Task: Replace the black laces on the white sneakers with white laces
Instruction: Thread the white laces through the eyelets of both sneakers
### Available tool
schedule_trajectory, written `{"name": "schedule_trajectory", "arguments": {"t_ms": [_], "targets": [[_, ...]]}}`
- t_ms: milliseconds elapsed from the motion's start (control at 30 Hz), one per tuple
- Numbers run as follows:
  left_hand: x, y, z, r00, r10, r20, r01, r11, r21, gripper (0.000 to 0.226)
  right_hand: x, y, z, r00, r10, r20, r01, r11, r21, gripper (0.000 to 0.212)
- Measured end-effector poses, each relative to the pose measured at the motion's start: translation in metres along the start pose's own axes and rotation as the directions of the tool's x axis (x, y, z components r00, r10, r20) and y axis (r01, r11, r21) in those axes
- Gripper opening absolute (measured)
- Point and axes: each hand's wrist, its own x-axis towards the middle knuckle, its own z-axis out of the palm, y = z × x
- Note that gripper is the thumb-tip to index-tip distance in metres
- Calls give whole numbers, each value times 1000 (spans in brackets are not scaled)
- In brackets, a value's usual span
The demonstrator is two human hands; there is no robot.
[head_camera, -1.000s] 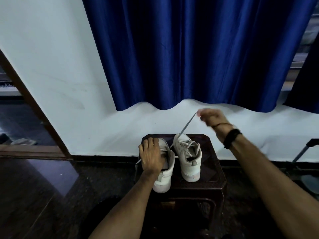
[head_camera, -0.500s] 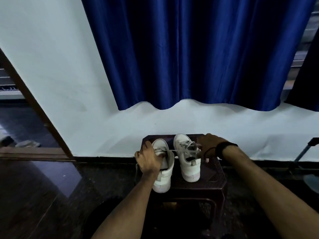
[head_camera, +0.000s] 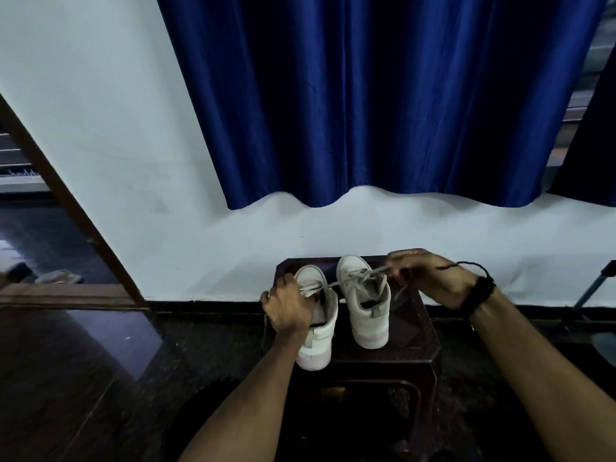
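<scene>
**Lace drawn low across the right sneaker**

Blue curtain (head_camera: 383,95) hangs behind the dark stool (head_camera: 423,335) carrying both shoes. A second ago the right hand (head_camera: 430,278) pulled the white lace (head_camera: 375,272) high; now it pinches it low beside the right sneaker (head_camera: 366,305). Left hand (head_camera: 288,306) grips the left sneaker (head_camera: 320,331), its grip on another strand. Judging by this, threading is nearly done.

A room in a home — a blue curtain (head_camera: 383,101) hangs on a plain white wall (head_camera: 110,128), with dark polished floor (head_camera: 66,378), a wooden door frame (head_camera: 76,211) and a small brown plastic stool (head_camera: 423,331).
</scene>
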Motion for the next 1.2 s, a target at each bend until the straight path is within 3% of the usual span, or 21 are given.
{"name": "schedule_trajectory", "arguments": {"t_ms": [33, 100, 133, 200, 267, 333, 400, 467, 500, 533, 600, 667, 767, 833, 967, 1033, 1067, 1133, 1167, 1200], "targets": [[0, 0, 0, 1000, 6, -10, -6, 1000, 3, 49, -1, 4, 2, 1000, -28, 2, 27, 996, 88, 25], [2, 1, 1, 1000, 18, -14, -18, 1000, 11, 44, 2, 11, 12, 1000, -10, -23, 11, 999, 47, 16], [3, 2, 1, 1000, 16, 0, -16, 1000, 9, 43, 4, 13, 16, 999, -20, -43, 21, 999, 38, 24], [3, 2, 0, 1000, 10, 23, -10, 1000, -1, 43, 10, 16, 22, 997, -10, -76, 26, 975, 219, 32], [2, 3, -1, 1000, 6, 14, -6, 1000, -4, 45, 16, 19, 28, 996, 1, -91, 36, 917, 398, 18], [3, 1, 1, 1000, 6, 1, -6, 1000, 5, 53, 21, 26, 33, 986, 122, -114, -94, 969, 228, 24], [3, 0, 1, 1000, 13, 1, -13, 1000, 18, 59, 26, 40, 33, 948, 281, -150, -304, 938, -165, 33], [4, 1, 1, 1000, 11, 4, -11, 1000, 20, 61, 34, 53, 31, 925, 356, -134, -377, 805, -458, 36], [4, 1, 1, 1000, 9, 3, -9, 1000, 16, 61, 39, 57, 31, 919, 360, -163, -382, 700, -604, 28], [4, 2, 1, 1000, 9, 0, -9, 1000, 11, 60, 43, 58, 32, 914, 335, -229, -392, 580, -714, 13], [5, 1, 1, 1000, 11, -9, -11, 1000, 7, 58, 53, 64, 34, 931, 153, -330, -364, 388, -847, 28], [4, 0, 0, 1000, 5, -3, -5, 1000, 3, 57, 54, 61, 44, 938, 49, -343, -342, 290, -894, 38], [3, 0, 0, 1000, 7, -10, -8, 1000, -6, 57, 48, 58, 46, 900, -29, -436, -418, 234, -878, 38], [4, 1, 0, 1000, 11, -9, -11, 1000, -5, 57, 43, 54, 39, 901, -31, -432, -415, 220, -883, 37], [4, 0, 4, 1000, 6, -12, -6, 1000, 9, 61, 42, 51, 33, 958, 88, -272, -286, 246, -926, 28], [5, -1, 4, 1000, 5, -5, -5, 1000, 6, 62, 41, 51, 39, 944, 82, -320, -330, 273, -904, 27], [5, -1, 4, 1000, 2, 9, -2, 1000, -10, 62, 41, 50, 43, 927, 43, -373, -372, 238, -897, 30], [5, -1, 3, 999, -4, 39, 7, 997, -80, 58, 39, 49, 53, 906, -80, -416, -414, 45, -909, 32], [5, -2, 2, 999, -7, 53, 15, 990, -138, 54, 40, 47, 59, 900, -154, -408, -410, 21, -912, 32], [5, -2, 1, 998, -18, 64, 32, 977, -212, 48, 43, 47, 65, 896, -209, -392, -383, 83, -920, 32]]}}
